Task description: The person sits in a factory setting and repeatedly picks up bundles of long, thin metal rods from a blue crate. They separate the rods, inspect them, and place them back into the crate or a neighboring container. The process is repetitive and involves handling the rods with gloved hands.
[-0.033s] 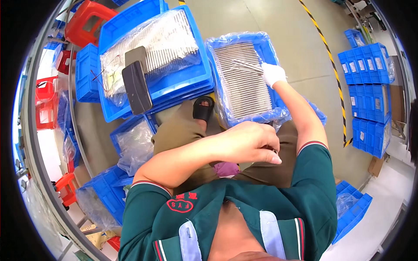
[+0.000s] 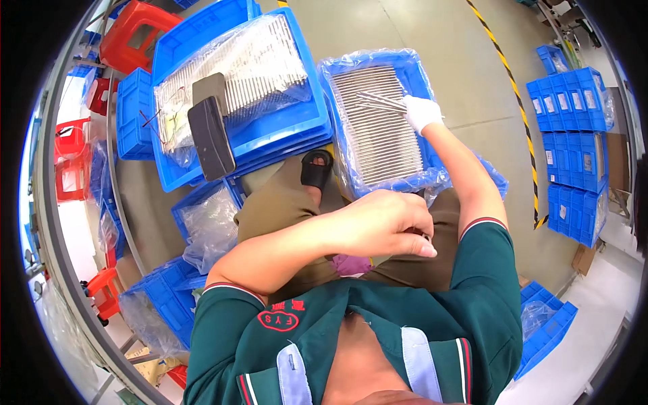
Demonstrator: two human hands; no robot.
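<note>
Rods [image 2: 382, 102], thin and metallic, jut leftward from the right hand [image 2: 423, 115], which wears a white glove and grips a few of them at their right ends. They slant over the packed rods [image 2: 381, 148], which lie side by side in a long row below and to the left of that hand, inside a blue bin [image 2: 420, 67]. Clear plastic [image 2: 439, 179] lines the bin and bunches up on the body side of the right hand.

Bare, the left hand [image 2: 395, 217] is nearer the body, above the trousers [image 2: 270, 216], fingers curled toward the thumb; their inside is hidden, so I cannot tell whether it holds anything. Beyond it and to its left shows 1 black sandal [image 2: 315, 177]. Farther left are stacked blue trays [image 2: 318, 121], with bagged rods [image 2: 263, 54] and 1 black slab [image 2: 211, 138] on top. Well right of the right hand, striped tape [image 2: 529, 148] crosses the floor [image 2: 466, 74]; past it stand stacked blue boxes [image 2: 563, 158].
</note>
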